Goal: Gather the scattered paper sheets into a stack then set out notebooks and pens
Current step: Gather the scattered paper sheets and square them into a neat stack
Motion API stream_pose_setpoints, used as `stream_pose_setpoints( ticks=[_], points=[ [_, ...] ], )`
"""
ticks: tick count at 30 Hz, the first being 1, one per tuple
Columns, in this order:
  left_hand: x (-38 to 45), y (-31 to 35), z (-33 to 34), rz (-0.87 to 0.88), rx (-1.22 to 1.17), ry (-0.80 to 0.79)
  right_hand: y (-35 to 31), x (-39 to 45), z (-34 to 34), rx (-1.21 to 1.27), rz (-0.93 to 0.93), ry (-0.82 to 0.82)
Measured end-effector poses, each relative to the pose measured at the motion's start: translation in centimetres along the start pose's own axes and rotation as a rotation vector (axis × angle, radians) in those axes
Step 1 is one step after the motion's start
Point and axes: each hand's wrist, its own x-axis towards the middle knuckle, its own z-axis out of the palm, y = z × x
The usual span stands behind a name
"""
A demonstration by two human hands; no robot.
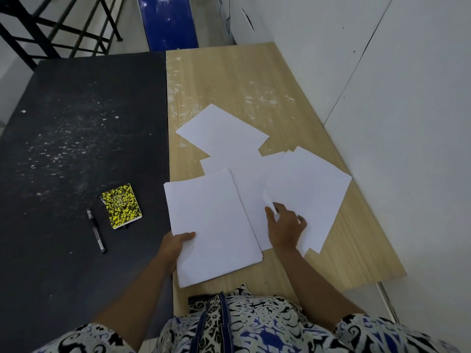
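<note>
Landmark: gathered stack (pixel 214 225), on the light wood surface (pixel 242 80), long axis running away from the person.
Pen (pixel 96 230): left of the stack, on the dark surface (pixel 76 110).
Notebook (pixel 121 206): between pen and stack.
Left hand (pixel 175 244): grips the stack's near-left edge, thumb on top.
Right hand (pixel 285 225): just right of the stack, fingers pinching a lifted edge of a loose sheet (pixel 311 189).
Remaining sheet (pixel 221 129): beyond the stack, tilted.
Judgement: right hand is nearer the loose sheets; the next move carries one leftward onto the stack.
</note>
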Motion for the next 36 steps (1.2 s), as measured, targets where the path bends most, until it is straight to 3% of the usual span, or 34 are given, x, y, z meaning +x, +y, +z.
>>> stream_pose_setpoints(
  ticks=[2, 5, 10, 22, 26, 29, 32, 36],
  points=[
    [-0.1, 0.1, 0.1, 0.005, -0.005, 0.005, -1.0, -1.0, 0.6, 0.138, -0.17, 0.01],
    [-0.2, 0.1, 0.1, 0.005, -0.021, 0.012, -2.3, -2.7, 1.6, 0.349, -0.381, -0.118],
    [-0.2, 0.4, 0.1, -0.028, -0.06, 0.024, -2.6, -5.1, 2.8, 0.345, -0.521, -0.294],
    [-1.0, 1.1, 0.4, -0.053, -0.124, 0.015, -4.8, -4.5, 1.6, 0.481, -0.344, -0.303],
    [-0.9, 0.9, 0.3, -0.027, -0.156, 0.017, -5.9, -5.4, 1.5, 0.49, -0.369, -0.526],
    [-0.7, 0.7, 0.1, -0.039, -0.161, -0.017, -5.6, -5.9, 1.2, 0.555, -0.275, -0.713],
    [-1.0, 0.7, 0.1, 0.022, -0.041, 0.004, -4.9, -5.8, 0.9, 0.553, -0.242, -0.624],
    [-1.1, 0.2, 0.0, 0.075, 0.014, -0.019, -3.1, -4.3, 0.5, 0.298, -0.225, -0.221]
  ],
)
